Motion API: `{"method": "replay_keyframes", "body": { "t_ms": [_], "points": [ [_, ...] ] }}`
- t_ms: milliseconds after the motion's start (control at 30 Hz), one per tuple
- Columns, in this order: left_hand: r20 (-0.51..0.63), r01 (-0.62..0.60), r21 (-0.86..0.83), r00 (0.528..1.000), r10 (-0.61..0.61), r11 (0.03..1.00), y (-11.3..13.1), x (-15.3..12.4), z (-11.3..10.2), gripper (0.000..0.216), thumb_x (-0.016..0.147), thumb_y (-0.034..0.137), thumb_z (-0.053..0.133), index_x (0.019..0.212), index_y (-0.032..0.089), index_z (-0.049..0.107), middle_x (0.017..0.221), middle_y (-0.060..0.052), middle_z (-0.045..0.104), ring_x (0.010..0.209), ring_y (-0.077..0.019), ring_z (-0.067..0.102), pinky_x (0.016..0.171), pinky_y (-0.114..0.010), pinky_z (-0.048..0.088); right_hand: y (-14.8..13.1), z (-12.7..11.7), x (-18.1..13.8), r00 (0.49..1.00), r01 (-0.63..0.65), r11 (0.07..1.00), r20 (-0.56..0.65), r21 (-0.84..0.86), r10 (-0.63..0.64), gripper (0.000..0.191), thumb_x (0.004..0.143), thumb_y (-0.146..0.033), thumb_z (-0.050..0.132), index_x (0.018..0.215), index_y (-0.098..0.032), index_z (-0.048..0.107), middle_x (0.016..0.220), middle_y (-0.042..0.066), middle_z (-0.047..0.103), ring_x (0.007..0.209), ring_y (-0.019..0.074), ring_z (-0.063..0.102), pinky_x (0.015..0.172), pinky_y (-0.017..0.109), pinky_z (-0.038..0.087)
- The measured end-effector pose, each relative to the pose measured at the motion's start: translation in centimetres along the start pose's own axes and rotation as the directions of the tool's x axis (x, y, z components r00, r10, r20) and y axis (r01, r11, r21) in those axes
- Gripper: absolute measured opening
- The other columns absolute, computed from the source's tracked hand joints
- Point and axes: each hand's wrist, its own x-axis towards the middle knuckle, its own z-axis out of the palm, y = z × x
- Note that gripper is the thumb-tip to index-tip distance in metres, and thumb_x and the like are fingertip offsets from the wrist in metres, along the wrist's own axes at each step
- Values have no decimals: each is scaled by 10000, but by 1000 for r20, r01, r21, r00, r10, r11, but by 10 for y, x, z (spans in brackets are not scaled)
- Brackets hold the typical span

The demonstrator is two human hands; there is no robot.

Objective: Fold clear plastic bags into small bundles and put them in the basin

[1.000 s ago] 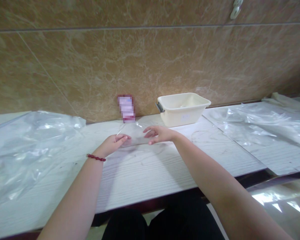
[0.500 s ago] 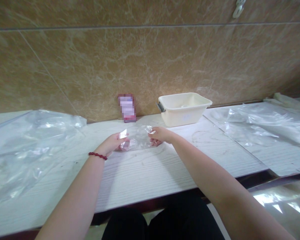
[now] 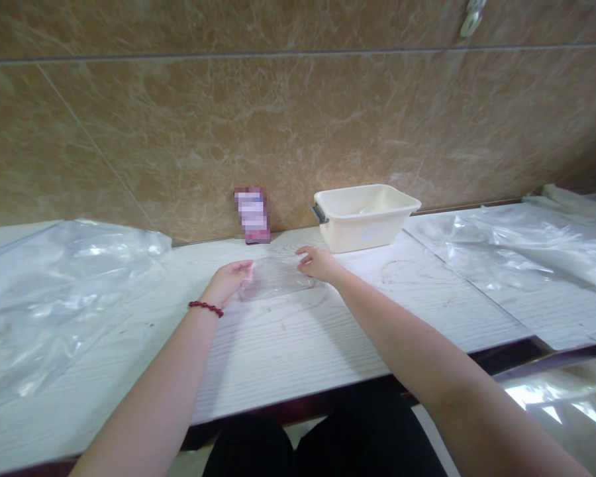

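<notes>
A small clear plastic bag (image 3: 277, 277) lies flat on the white wood-grain table between my two hands. My left hand (image 3: 232, 275), with a red bead bracelet on its wrist, is closed at the bag's left end, thumb and fingers pressed together on the film. At the right end is my right hand (image 3: 318, 263), its thumb and forefinger apart, over or touching the bag's edge. The film is see-through, so its exact outline is hard to make out.
A cream plastic bin (image 3: 362, 228) with a grey handle stands by the tiled wall. A phone (image 3: 253, 215), its screen blurred, leans there too. Large clear plastic sheeting (image 3: 79, 278) lies at left, and more clear plastic (image 3: 521, 248) at right. The table's front edge (image 3: 298, 402) is above my knees.
The bag, raised and crinkled between both hands before, now lies flatter on the table. My left hand has shifted slightly right. The fingers of my right hand have parted.
</notes>
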Motion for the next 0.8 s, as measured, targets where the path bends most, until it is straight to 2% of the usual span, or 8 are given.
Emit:
{"method": "replay_keyframes", "body": {
  "t_ms": [100,233,433,633,733,800],
  "points": [
    [-75,-47,53,996,51,997,-6,4,0,469,574,263,630,1014,109,571,888,-94,634,769,-161,583,748,-288,424,-2,1,1,1000,23,996,-17,-92,-24,282,668,-249,532,941,-224,598,809,-3,629,660,93,564,629,185,415],
    [-97,-93,91,990,102,992,-7,6,3,494,574,275,614,1042,125,565,859,-88,638,725,-156,578,706,-274,421,-4,2,2,999,7,989,-32,-149,-12,365,671,-300,526,1027,-238,573,684,-3,623,625,107,560,616,194,407],
    [-105,-146,203,980,170,968,-11,11,5,479,590,223,577,1064,159,555,810,-63,637,698,-166,572,678,-286,425,0,5,3,997,78,978,6,-192,-78,489,611,-319,588,1080,-192,538,739,9,617,623,103,551,590,179,399],
    [-145,-143,79,978,153,987,-12,16,7,434,612,182,550,1044,136,554,1048,-99,572,929,-174,530,831,-293,375,1,2,4,996,87,966,57,-242,-75,554,600,-371,602,1102,-152,522,792,38,623,670,125,565,604,188,406],
    [-235,-129,48,962,137,990,-10,17,5,382,622,137,506,998,146,569,1065,-86,563,977,-170,507,872,-299,349,0,2,3,995,98,965,60,-243,-86,595,585,-378,616,1119,-139,507,846,56,621,714,136,571,634,195,414],
    [-349,-121,64,927,136,991,-8,17,2,365,622,126,476,973,154,571,1026,-77,574,961,-179,511,867,-319,356,0,2,3,994,109,968,50,-227,-100,626,578,-366,624,1143,-137,482,904,64,612,742,137,570,652,198,417]
  ]
}}
